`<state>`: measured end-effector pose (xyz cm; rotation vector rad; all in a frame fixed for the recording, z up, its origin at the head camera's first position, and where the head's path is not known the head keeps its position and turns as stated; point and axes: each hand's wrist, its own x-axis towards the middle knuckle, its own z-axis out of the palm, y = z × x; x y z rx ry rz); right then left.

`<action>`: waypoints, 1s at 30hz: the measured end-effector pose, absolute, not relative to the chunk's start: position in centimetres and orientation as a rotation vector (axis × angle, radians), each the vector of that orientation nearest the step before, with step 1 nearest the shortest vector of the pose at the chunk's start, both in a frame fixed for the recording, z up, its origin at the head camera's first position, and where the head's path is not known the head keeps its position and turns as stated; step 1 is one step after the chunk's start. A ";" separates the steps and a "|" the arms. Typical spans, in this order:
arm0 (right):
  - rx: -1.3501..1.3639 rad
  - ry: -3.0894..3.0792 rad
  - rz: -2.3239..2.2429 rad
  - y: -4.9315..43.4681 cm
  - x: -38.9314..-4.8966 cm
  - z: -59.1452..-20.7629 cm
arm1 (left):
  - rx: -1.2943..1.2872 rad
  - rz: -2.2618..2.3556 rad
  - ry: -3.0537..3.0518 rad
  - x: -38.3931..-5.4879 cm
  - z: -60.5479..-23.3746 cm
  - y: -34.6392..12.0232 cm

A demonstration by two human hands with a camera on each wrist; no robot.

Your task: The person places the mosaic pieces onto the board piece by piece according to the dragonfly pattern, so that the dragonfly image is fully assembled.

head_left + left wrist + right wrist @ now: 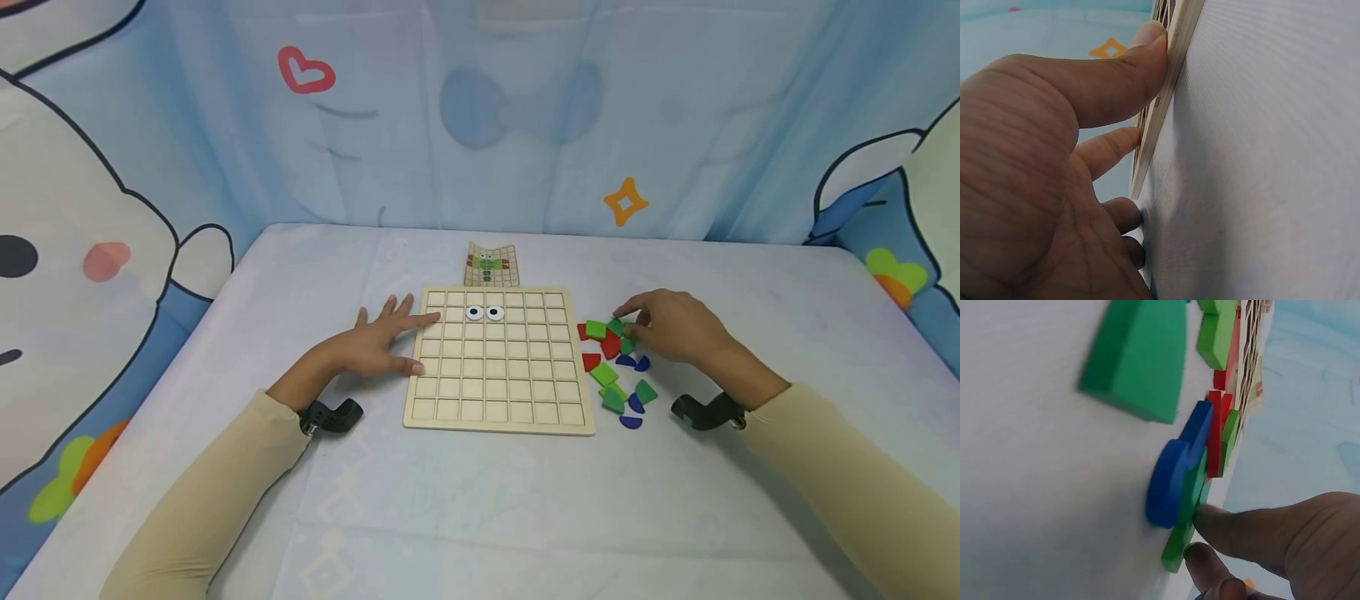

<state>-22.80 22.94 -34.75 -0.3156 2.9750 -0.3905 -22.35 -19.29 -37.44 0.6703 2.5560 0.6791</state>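
Observation:
A pale wooden grid board (pixel 472 367) lies on the table with two round eye pieces, a left eye (pixel 474 312) and a right eye (pixel 495 313), in its upper cells. My left hand (pixel 372 343) is spread at the board's left side, index fingertip and thumb (pixel 1110 84) resting on its edge. To the right of the board, my right hand (pixel 677 327) pinches a green piece (pixel 615 326) between thumb and index finger, at the top of a loose group of pieces. Close by lie a red piece (pixel 611 344) and a blue half-round piece (pixel 1167 484).
Behind the board stands a small pattern card (pixel 491 265) with a green and red figure. More pieces spread down the right side, among them a light green square (pixel 603 374) and a dark green piece (pixel 646 391). A printed blue curtain (pixel 525 125) hangs behind the white-covered table.

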 end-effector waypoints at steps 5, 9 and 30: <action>-0.342 2.958 -0.367 22.4 -23.2 -34.7 | 0.671 0.683 2.556 -22.3 -37.4 -19.3; -0.349 2.965 -0.336 22.0 -23.4 -34.7 | 0.671 0.683 2.555 -22.3 -37.4 -19.2; -0.263 2.999 -0.276 21.4 -23.8 -34.5 | 0.666 0.665 2.559 -22.4 -37.5 -19.3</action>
